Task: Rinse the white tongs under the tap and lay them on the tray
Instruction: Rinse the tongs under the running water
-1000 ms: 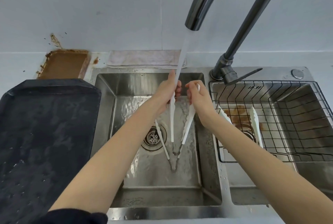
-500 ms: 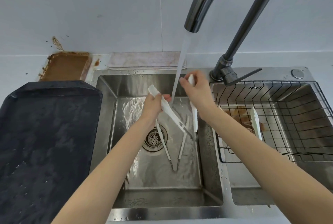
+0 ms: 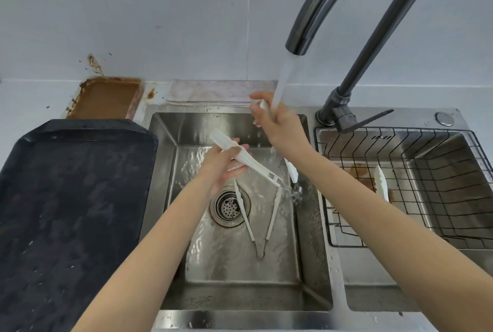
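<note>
Tray [image 3: 66,198] at nine o'clock lies bare; left hand [image 3: 222,164] grips one arm of the white tongs [image 3: 253,163], now swung flat, right hand [image 3: 277,128] clasps the other arm, raised under the tap [image 3: 314,19]: rinsing continues

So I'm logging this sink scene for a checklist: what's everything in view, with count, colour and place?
held tongs: one pair, white, spread between both hands under the stream
second tongs: one pair, white, lying open on the left basin floor
third tongs: one, white, in the wire basket
tray: one, black, wet, left of the sink
sink: one, steel, two basins
tap: one, dark metal, running
wire basket: one, black, over the right basin
cloth: one, pale, behind the sink
dirty dish: one, brown, back left
left hand: gripping one arm
right hand: gripping the other
</note>
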The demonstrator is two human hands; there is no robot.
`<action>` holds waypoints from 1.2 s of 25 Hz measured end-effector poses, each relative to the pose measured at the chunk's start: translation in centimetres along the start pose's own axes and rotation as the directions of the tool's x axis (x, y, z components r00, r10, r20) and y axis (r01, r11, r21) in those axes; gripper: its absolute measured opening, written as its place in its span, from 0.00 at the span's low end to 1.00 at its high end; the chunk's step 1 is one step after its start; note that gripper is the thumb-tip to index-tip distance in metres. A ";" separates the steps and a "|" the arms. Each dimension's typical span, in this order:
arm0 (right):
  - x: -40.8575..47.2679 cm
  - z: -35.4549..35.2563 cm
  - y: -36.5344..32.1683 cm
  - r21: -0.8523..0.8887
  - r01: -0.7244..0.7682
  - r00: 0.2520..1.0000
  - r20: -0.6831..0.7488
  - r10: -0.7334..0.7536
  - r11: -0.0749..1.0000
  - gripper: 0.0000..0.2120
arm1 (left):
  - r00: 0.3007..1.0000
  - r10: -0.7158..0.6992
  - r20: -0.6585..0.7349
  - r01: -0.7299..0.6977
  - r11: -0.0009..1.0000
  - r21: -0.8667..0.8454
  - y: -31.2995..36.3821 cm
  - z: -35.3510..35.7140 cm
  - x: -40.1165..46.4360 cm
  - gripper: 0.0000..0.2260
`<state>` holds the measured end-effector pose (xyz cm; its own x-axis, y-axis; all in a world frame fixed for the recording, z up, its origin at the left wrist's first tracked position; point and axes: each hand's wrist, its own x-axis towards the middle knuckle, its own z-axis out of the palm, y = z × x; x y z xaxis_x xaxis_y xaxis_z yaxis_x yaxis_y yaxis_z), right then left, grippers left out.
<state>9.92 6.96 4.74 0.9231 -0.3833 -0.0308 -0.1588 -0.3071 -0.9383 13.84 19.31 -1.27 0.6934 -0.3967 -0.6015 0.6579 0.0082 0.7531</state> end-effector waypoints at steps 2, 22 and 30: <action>-0.1 -0.6 0.6 0.046 -0.064 0.997 -0.029 0.065 0.997 0.15 | 1.000 0.019 -0.006 -0.019 0.998 0.063 -0.2 0.1 -0.1 0.12; -7.6 1.5 12.9 -0.162 -0.703 0.663 0.205 0.720 0.693 0.21 | 0.920 -0.086 -0.382 0.256 0.869 0.422 -7.2 -3.4 0.8 0.13; -8.4 2.7 15.8 -0.015 -0.857 0.507 0.150 0.849 0.515 0.18 | 0.919 -0.183 -0.348 0.324 0.854 0.407 -10.5 -3.4 1.9 0.07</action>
<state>0.61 7.65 -10.74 0.3862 -0.3243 -0.8635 -0.8781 0.1574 -0.4518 9.32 21.60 -11.23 0.6198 -0.0463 -0.7834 0.6668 -0.4953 0.5568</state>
